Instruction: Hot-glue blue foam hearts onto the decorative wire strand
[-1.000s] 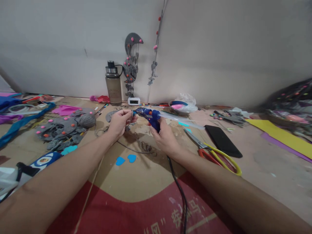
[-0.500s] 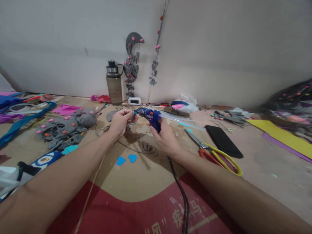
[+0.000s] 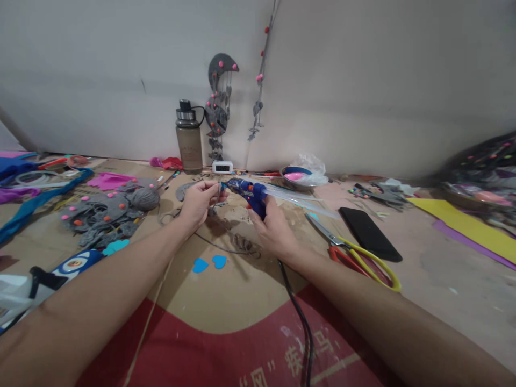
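Note:
My right hand (image 3: 276,226) is wrapped round the handle of a blue hot glue gun (image 3: 255,198). Long clear glue sticks (image 3: 296,198) stick out of its back, and a black cord (image 3: 296,306) runs down from it. Its nozzle points left, right at a small blue piece (image 3: 223,186) pinched in my left hand (image 3: 200,201). Fingers cover most of that piece, so its shape is hard to make out. Grey yarn (image 3: 242,243) lies loosely below my hands. Nearer to me, two blue heart cutouts (image 3: 209,263) lie flat on the cardboard (image 3: 193,309).
Scissors (image 3: 338,239) and a black phone (image 3: 370,234) lie right of my right hand. Behind stand a bottle (image 3: 189,142), a small digital clock (image 3: 222,167) and a bowl (image 3: 303,185). Grey felt decorations (image 3: 108,209) with pompoms lie left; a felt moon garland (image 3: 221,67) hangs on the wall.
Both hands keep almost the same place, with the nozzle still at the blue piece. The hanging garlands have turned slightly.

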Available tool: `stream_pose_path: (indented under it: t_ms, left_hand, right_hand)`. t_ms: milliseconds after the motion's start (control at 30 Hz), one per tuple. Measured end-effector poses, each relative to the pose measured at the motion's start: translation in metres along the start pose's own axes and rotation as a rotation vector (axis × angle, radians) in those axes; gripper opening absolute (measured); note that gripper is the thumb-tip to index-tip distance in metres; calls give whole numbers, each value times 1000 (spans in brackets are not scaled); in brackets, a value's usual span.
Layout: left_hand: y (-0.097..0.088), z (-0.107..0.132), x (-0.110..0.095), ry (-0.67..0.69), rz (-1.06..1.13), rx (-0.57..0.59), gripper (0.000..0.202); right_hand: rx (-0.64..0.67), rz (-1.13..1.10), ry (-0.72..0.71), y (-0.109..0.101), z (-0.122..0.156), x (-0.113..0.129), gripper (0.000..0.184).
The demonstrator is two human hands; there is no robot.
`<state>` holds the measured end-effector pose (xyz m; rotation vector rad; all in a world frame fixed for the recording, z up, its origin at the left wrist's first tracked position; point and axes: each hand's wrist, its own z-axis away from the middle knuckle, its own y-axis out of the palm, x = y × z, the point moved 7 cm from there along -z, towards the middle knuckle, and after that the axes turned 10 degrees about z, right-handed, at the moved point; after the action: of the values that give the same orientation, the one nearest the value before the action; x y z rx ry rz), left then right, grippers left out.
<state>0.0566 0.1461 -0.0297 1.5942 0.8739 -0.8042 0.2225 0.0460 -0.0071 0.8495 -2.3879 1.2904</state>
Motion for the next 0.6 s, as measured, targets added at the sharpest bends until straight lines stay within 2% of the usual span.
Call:
stream_pose_path:
  t_ms: [600]
  left_hand:
    - [-4,-3,-2,17,5,-32,18]
  right_hand:
    - [14,18,43,0,1,-3,33]
